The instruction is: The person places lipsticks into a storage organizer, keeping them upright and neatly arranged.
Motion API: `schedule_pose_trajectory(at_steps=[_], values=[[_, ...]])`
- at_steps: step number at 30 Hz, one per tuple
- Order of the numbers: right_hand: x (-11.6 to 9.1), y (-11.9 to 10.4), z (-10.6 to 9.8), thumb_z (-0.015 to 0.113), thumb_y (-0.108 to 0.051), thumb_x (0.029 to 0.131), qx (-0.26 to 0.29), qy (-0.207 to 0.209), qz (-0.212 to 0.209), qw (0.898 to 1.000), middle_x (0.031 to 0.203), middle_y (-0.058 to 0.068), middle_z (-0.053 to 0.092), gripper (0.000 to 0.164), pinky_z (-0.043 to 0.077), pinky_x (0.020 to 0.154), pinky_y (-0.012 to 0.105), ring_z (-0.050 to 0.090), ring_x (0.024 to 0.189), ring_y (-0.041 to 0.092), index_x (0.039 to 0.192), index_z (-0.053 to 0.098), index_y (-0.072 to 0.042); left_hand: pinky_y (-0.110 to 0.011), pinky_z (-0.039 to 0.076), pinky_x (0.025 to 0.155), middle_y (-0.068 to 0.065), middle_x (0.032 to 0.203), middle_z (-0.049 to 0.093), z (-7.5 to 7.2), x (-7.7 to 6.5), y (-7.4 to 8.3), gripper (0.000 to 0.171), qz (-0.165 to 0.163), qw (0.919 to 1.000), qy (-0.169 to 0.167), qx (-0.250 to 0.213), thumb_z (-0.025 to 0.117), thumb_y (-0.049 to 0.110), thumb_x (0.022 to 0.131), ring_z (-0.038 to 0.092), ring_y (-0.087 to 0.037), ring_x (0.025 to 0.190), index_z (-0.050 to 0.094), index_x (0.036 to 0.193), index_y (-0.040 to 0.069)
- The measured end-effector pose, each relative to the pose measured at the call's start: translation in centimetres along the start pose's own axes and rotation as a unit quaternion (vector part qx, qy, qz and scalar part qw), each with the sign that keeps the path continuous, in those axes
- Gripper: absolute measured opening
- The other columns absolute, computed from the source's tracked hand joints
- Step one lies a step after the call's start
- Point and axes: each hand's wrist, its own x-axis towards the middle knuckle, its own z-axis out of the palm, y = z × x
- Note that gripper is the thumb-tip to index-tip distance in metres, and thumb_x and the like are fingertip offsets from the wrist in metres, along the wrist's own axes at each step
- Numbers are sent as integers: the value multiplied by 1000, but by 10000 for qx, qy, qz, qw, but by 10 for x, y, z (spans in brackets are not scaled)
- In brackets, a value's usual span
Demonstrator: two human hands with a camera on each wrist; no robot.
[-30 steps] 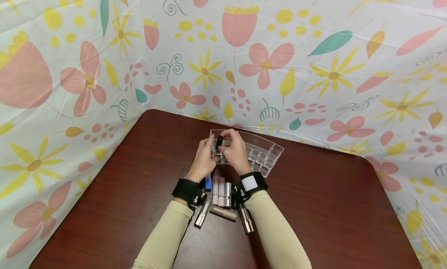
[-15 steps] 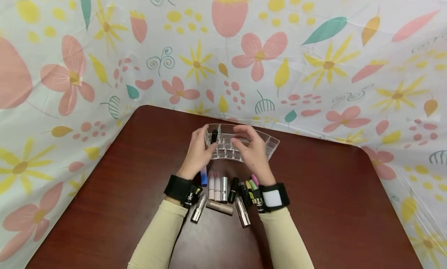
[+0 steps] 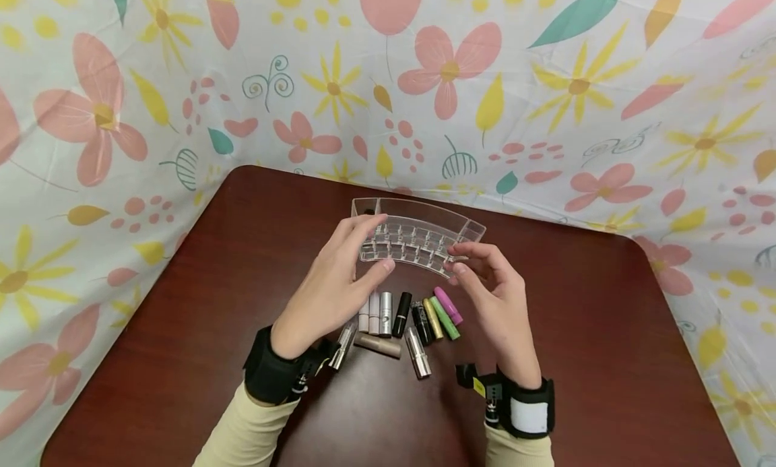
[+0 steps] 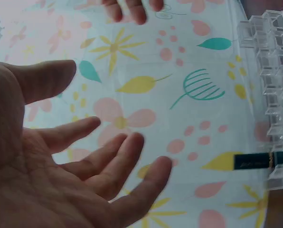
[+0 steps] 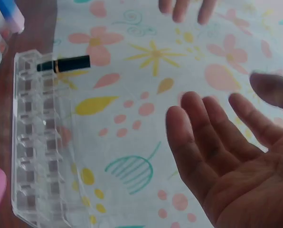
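A clear arched organizer [image 3: 415, 253] with rows of small compartments stands near the far edge of the table. One black lipstick [image 5: 74, 63] stands in a compartment at its left end; in the head view the left hand mostly hides it. My left hand [image 3: 330, 285] hovers in front of that end, fingers spread and holding nothing. At the organizer's right end, my right hand [image 3: 500, 308] hangs with loosely bent fingers, also holding nothing. Between the hands lie several tubes, among them a silver tube [image 3: 386, 313], a black tube [image 3: 402, 314], a green tube [image 3: 446, 319] and a pink tube [image 3: 448, 305].
Closer to me lie a taupe tube [image 3: 378, 345] and a silver-capped tube [image 3: 418, 354]. Another silver tube [image 3: 343, 347] is beside the left wrist. A floral cloth [image 3: 339, 69] hangs behind the dark wooden table [image 3: 582, 319].
My right hand has let go of the black lipstick, which stays in the organizer, and has moved right and nearer. My left hand has drawn back from the organizer's left end.
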Motion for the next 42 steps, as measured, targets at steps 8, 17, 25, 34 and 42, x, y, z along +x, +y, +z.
schedule_pose_trajectory(at_steps=[8, 17, 25, 34, 42], values=[[3, 0, 6, 62, -10, 101, -300, -230, 139, 9992, 121, 8, 66, 25, 59, 86, 25, 70, 104, 11, 126, 64, -6, -33, 46, 71, 1, 127, 56, -4, -5, 3, 51, -732, 9933, 170, 873, 61, 38, 101, 60, -14, 85, 49, 148, 25], [4, 2, 10, 65, -12, 100, -388, -274, 124, 9988, 114, -7, 69, 24, 57, 86, 22, 70, 104, 13, 124, 66, -10, -35, 48, 74, -3, 131, 56, -2, -3, 1, 49, -806, 9916, 189, 993, 62, 38, 101, 59, -15, 83, 51, 146, 23], [7, 6, 16, 67, -13, 99, -663, -381, -3, 9971, 121, 11, 68, 25, 56, 84, 22, 69, 105, 12, 123, 67, -12, -43, 54, 79, -8, 133, 55, 3, -5, -6, 49, -1121, 9839, 70, 1392, 62, 37, 101, 63, -25, 102, 52, 145, 19], [55, 3, 56, 62, 8, 90, -2075, -2225, -1715, 9370, 118, 0, 69, 40, 57, 80, 30, 66, 104, 15, 120, 72, -16, -52, 55, 72, -20, 127, 53, 15, -25, -16, 60, -2027, 9534, 139, 2230, 69, 38, 96, 60, -38, 109, 46, 142, 7], [95, 22, 99, 51, 15, 84, -3406, -3715, -2458, 8280, 116, 3, 68, 52, 53, 74, 30, 66, 97, 16, 119, 73, -16, -49, 57, 64, -25, 103, 56, 42, -19, -25, 47, -2421, 9346, 457, 2566, 75, 31, 91, 61, -41, 89, 53, 114, -3]])
